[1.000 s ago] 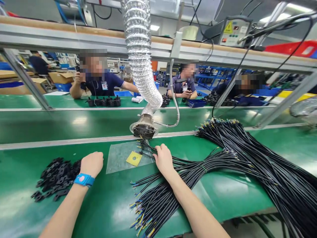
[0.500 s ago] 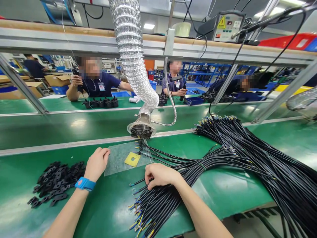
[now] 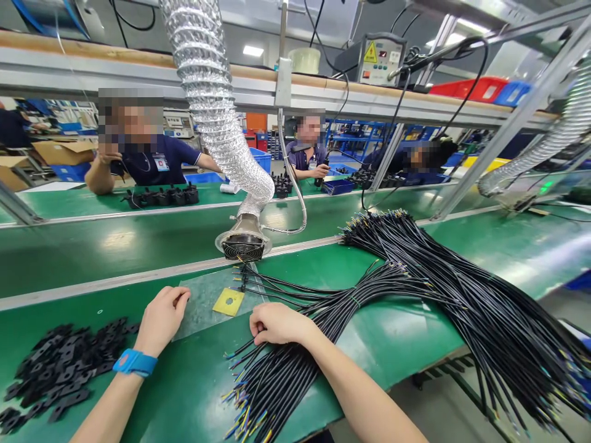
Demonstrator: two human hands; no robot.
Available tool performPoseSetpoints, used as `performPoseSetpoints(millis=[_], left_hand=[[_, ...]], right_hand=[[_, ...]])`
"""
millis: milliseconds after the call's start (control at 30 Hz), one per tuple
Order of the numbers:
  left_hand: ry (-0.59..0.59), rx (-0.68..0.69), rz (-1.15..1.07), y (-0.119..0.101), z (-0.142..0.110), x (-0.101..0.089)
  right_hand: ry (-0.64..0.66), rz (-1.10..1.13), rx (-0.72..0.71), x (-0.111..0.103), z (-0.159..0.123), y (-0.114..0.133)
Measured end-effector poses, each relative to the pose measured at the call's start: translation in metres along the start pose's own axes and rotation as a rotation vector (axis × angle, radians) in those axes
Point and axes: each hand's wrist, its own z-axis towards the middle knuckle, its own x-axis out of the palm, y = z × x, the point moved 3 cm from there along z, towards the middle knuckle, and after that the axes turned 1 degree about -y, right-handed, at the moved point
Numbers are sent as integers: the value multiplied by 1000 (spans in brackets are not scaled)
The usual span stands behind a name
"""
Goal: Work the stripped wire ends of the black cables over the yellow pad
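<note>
My right hand point(image 3: 277, 324) lies over the front bundle of black cables point(image 3: 295, 375), its thumb and fingers curled onto a cable near the stripped, coloured wire ends. Left of it, my left hand point(image 3: 164, 314), with a blue wrist strap, is held in a pinch above the near-left edge of the clear plastic sheet point(image 3: 198, 301). Whatever sits between its fingertips is too small to make out. A yellow square with a hole point(image 3: 226, 302) rests on that sheet. Several cables from the bundle reach over the sheet, their ends by small black parts point(image 3: 243, 278).
A pile of small black plastic parts point(image 3: 64, 363) lies at the left. Behind the sheet hangs a fan-fitted duct point(image 3: 243, 243). A larger cable bundle point(image 3: 443, 277) spreads across the right side, overhanging the table edge. Co-workers point(image 3: 157, 160) sit across the green bench.
My right hand has come back from the cable ends on the sheet to the near bundle. My left hand shifted slightly toward the sheet. The camera view has turned right.
</note>
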Motion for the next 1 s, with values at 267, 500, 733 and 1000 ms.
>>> performPoseSetpoints(millis=[267, 500, 733, 1000], left_hand=[[-44, -148, -187, 0, 1, 4], [7, -339, -479, 5, 0, 21], [0, -353, -486, -3, -3, 28], [-41, -383, -460, -5, -1, 23]], right_hand=[[-272, 276, 67, -6, 6, -13], [-557, 112, 87, 8, 25, -22], [-545, -316, 13, 9, 22, -16], [-768, -428, -161, 23, 33, -41]])
